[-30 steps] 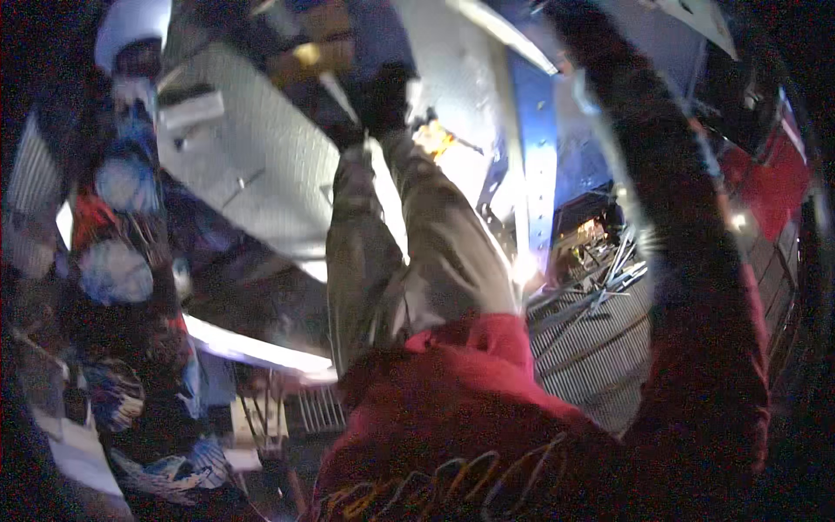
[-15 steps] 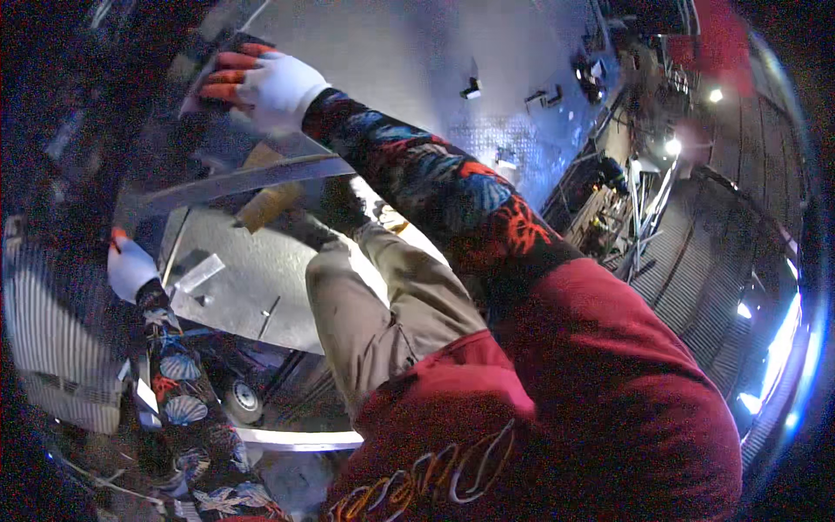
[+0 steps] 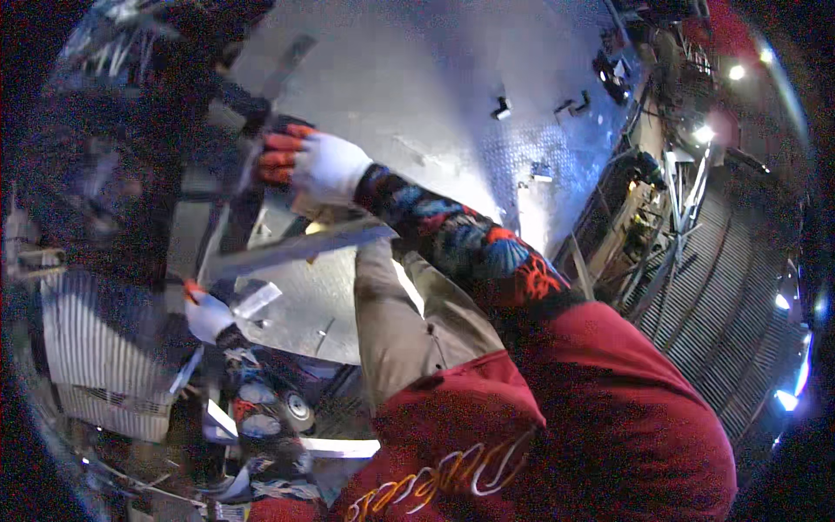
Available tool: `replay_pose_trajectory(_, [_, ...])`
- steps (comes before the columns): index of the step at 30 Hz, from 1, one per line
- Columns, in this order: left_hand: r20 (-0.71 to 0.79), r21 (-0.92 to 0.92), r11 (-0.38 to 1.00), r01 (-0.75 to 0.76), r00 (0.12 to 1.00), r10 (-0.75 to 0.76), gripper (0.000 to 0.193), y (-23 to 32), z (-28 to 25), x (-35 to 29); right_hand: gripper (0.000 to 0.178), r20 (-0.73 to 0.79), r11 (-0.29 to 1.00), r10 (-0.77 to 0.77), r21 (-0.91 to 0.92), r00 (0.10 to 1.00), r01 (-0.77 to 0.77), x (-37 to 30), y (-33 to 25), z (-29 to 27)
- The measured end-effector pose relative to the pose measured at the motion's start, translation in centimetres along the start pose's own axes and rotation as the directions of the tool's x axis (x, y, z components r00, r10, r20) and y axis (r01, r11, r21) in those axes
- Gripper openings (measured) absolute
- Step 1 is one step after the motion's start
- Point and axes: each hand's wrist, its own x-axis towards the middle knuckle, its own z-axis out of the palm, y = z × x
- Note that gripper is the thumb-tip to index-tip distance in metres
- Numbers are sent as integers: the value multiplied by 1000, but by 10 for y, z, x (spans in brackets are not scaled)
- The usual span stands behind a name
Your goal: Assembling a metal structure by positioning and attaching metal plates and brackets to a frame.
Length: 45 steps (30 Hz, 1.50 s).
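Note:
A long grey metal bar [image 3: 230, 213] runs along my left side, joined to a flat crosspiece [image 3: 304, 248] that reaches toward my legs; they look like one metal frame. My right hand [image 3: 326, 165], in a white glove with orange fingers, is closed over the bar's far part, its fingers curled round the edge. At the near corner of the frame is my left hand [image 3: 209, 315], gloved alike, with the thumb up and the other fingers mostly hidden; it appears closed on the frame. Motion blurs the bar's far end.
A small white piece [image 3: 258, 300] lies on the pale floor near my left hand. Small dark blocks [image 3: 500, 109] sit farther off. Long metal stock [image 3: 687, 196] is piled at right beside a ribbed surface [image 3: 713, 252]. A wheel [image 3: 298, 409] is low at left, near a corrugated panel [image 3: 100, 339].
Both hands and the metal frame have moved rightward and nearer to me, the right hand most plainly. The whole view has also shifted, so the floor and surroundings sit farther right.

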Motion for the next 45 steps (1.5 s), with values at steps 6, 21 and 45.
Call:
replay_pose_trajectory(6, [117, -101, 992, 73, 991, -61, 42, -35, 2, 17, 44, -25, 988, 38, 149, 999, -34, 16, -23, -15])
replay_pose_trajectory(21, [-82, -1, 976, -217, 973, 216, 37, -84, 37, 29, 44, 169, 975, 84, 189, 982, -115, 21, -23, -29])
replay_pose_trajectory(45, [-77, -658, 753, -8, 995, -56, 56, -81, 49, -4, 46, 79, 990, 23, 136, 997, -34, 31, -39, -25])
